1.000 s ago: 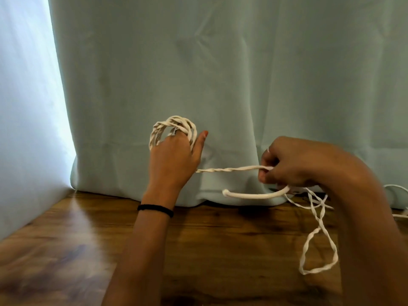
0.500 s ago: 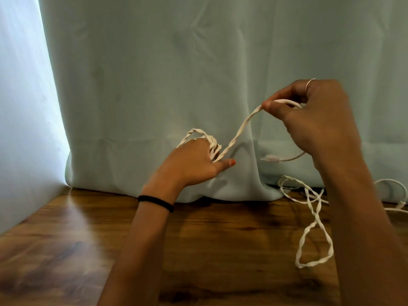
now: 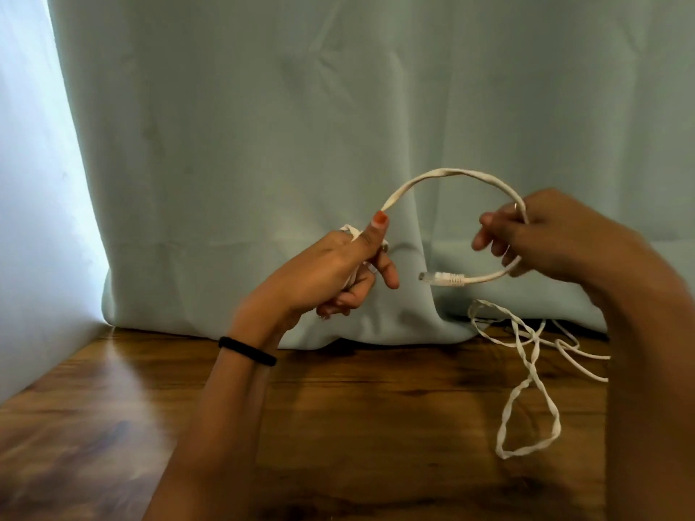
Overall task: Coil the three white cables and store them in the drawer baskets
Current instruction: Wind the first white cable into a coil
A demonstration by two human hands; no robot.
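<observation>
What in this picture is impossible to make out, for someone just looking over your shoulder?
All in the head view:
- The coil in the left hand: mostly hidden by the palm and fingers, so its loops cannot be counted.
- The loose cables on the floor: their far ends run behind the right forearm.
- The drawer baskets: nowhere in view.
- What lies behind the curtain: covered.
- The right hand: motion-blurred.

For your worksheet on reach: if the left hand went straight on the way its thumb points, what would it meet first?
Probably the curtain: the left hand points up and away, its thumb along the cable. Depth is unclear.
</observation>
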